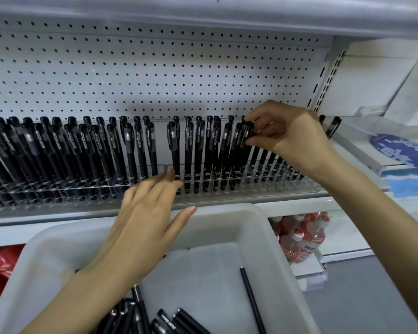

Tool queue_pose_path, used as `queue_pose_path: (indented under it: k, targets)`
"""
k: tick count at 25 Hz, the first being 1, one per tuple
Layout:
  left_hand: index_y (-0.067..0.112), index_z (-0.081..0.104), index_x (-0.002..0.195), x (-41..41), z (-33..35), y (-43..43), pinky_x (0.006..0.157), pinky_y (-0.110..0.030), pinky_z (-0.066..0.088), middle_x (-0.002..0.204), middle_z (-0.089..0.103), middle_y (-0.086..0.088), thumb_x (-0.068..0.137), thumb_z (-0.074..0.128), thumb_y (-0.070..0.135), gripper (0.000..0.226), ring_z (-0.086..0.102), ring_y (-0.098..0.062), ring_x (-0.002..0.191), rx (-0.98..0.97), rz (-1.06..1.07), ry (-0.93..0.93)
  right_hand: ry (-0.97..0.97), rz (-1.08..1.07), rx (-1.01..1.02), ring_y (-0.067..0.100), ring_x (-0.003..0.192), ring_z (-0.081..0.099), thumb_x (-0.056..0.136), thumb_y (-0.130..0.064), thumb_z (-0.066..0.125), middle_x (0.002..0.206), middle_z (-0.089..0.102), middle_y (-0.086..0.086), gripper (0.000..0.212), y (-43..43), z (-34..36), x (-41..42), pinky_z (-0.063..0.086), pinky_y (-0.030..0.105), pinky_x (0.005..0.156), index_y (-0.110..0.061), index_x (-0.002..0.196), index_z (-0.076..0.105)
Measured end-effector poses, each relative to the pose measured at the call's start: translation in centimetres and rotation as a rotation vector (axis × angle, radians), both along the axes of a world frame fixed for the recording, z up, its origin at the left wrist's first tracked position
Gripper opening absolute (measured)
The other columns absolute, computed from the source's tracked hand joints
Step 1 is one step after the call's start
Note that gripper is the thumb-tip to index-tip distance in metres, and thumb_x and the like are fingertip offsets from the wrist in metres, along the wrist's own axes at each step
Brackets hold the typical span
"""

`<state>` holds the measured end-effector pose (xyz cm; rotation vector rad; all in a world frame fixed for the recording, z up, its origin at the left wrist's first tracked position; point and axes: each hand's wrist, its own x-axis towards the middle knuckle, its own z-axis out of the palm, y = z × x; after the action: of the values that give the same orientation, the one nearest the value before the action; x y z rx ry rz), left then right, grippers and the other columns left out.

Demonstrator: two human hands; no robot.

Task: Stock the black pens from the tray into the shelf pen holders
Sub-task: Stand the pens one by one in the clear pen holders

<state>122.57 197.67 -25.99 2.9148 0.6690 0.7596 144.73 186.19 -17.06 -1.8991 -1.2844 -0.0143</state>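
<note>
Head view, R hand (290, 137) pinching pen (248, 131) top

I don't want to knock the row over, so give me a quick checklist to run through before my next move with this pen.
1. Grip on the pen: ok, the right hand pinches its cap end.
2. Pen seated in a slot: cannot tell, its lower end is hidden behind neighbours.
3. Pen holder steadied: ok, the left hand touches its front with straight fingers.
4. Free slot: ok, a gap shows in the shelved pens above the left fingertips.
5. Stock left: ok, loose pens lie in the tray.
</note>
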Motion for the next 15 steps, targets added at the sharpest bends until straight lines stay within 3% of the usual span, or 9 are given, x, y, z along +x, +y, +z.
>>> queue_pose_path:
  k: [4, 7, 9, 12, 15]
  targets:
    - [0.017, 0.053, 0.124, -0.3, 0.1, -0.1, 0.101, -0.026, 0.02, 0.129, 0.054, 0.0, 0.092, 0.029, 0.057, 0.057, 0.036, -0.012, 0.122, -0.02, -0.006, 0.014, -0.094, -0.035, -0.062, 0.005, 0.08, 0.065, 0.075, -0.019, 0.078, 0.09, 0.068, -0.004, 0.033, -0.7, 0.6, -0.1, 0.055, 0.023, 0.081, -0.026, 0.105, 0.064]
    - [0.018, 0.05, 0.129, -1.1, 0.9, -0.7, 0.104, -0.029, 0.021, 0.136, 0.05, 0.0, 0.091, 0.027, 0.058, 0.06, 0.037, -0.013, 0.127, -0.037, -0.018, 0.015, -0.151, -0.089, -0.078, -0.003, 0.078, 0.061, 0.078, -0.024, 0.074, 0.089, 0.067, -0.004, 0.032, -1.5, 1.7, -0.9, 0.052, 0.013, 0.076, -0.026, 0.107, 0.062]
    - [0.018, 0.05, 0.129, -2.0, 1.0, -1.0, 0.103, -0.028, 0.021, 0.139, 0.047, 0.0, 0.092, 0.029, 0.056, 0.058, 0.038, -0.015, 0.128, -0.059, -0.047, 0.035, -0.155, -0.1, -0.017, 0.0, 0.076, 0.063, 0.079, -0.026, 0.074, 0.086, 0.067, -0.004, 0.029, -2.4, 1.9, -2.5, 0.053, 0.014, 0.075, -0.024, 0.105, 0.062]
    - [0.017, 0.051, 0.127, -3.7, -0.1, -1.1, 0.099, -0.028, 0.024, 0.131, 0.054, 0.001, 0.091, 0.027, 0.057, 0.059, 0.043, -0.016, 0.122, -0.094, -0.073, 0.088, 0.125, 0.02, 0.106, 0.013, 0.065, 0.065, 0.08, -0.016, 0.074, 0.076, 0.066, 0.001, 0.02, -3.9, -0.5, -6.8, 0.056, 0.022, 0.067, -0.012, 0.097, 0.065]
    - [0.018, 0.048, 0.13, -5.1, -1.3, -1.1, 0.1, -0.027, 0.021, 0.131, 0.053, 0.001, 0.09, 0.029, 0.057, 0.059, 0.042, -0.017, 0.122, -0.111, -0.036, 0.089, 0.517, 0.172, -0.163, 0.015, 0.059, 0.062, 0.076, -0.01, 0.075, 0.069, 0.064, 0.005, 0.012, -4.6, -6.4, -12.5, 0.054, 0.021, 0.057, -0.012, 0.085, 0.066]
